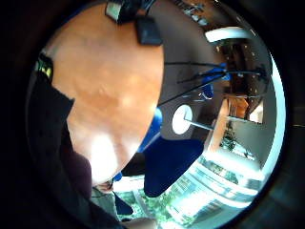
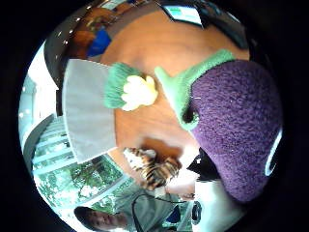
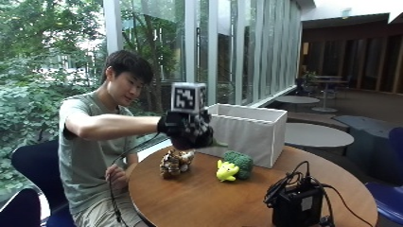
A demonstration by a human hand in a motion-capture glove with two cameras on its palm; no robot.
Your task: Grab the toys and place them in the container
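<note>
My gloved right hand (image 3: 186,129) is lifted above the round wooden table (image 3: 207,198), just left of the white fabric container (image 3: 252,135). It grips a purple plush aubergine (image 2: 236,130) with a green leafy cap (image 2: 193,82), which fills much of the thumb side palm view. A striped tiger plush (image 3: 175,163) sits on the table below the hand and appears as the tiger (image 2: 152,169) at the table's edge. A green and yellow plush (image 3: 234,166) lies in front of the container, shown as that plush (image 2: 130,92) beside the container wall (image 2: 87,111).
A black box with cables (image 3: 296,203) stands on the near right part of the table, seen also as the black box (image 1: 147,31). The person's bare left hand (image 3: 116,176) rests low by the table edge. Blue chairs (image 1: 167,162) stand around.
</note>
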